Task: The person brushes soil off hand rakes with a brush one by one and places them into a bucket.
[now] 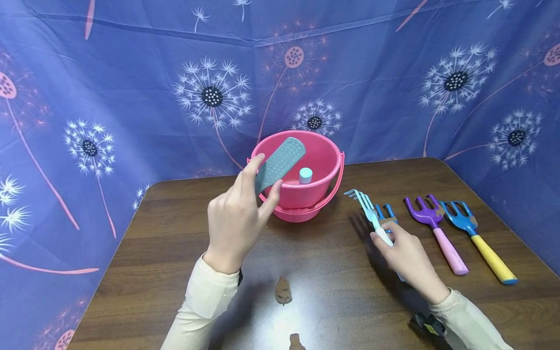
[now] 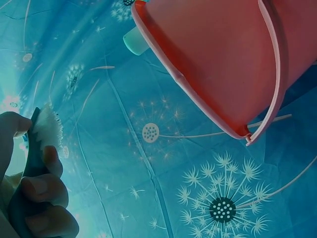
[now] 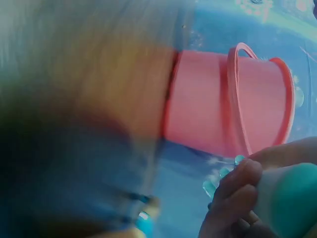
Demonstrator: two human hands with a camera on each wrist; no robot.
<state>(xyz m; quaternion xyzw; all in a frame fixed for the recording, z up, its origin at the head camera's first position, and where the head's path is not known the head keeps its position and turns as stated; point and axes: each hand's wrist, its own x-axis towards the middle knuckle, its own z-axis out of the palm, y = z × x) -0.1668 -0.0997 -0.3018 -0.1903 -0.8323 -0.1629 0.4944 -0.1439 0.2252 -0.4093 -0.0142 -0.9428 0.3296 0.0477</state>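
My left hand (image 1: 234, 218) grips a grey-green brush (image 1: 282, 163) and holds it up in front of the pink bucket (image 1: 290, 198); its pale bristles (image 2: 48, 128) show in the left wrist view. A mint-coloured rounded end (image 1: 306, 175) of something shows inside the bucket's rim, the rest hidden. On the right, my right hand (image 1: 409, 255) holds a light blue hand rake (image 1: 369, 210) by its white handle, tines pointing away from me. Partly behind that hand lies a blue fork (image 1: 388, 214) with brown dirt on it.
A purple fork with a pink handle (image 1: 450, 252) lies at the right, beside a blue fork with a yellow handle (image 1: 493, 258). Brown dirt clumps (image 1: 283, 291) lie on the near part of the wooden table (image 1: 166, 262). A blue dandelion-print cloth (image 1: 144, 73) hangs behind.
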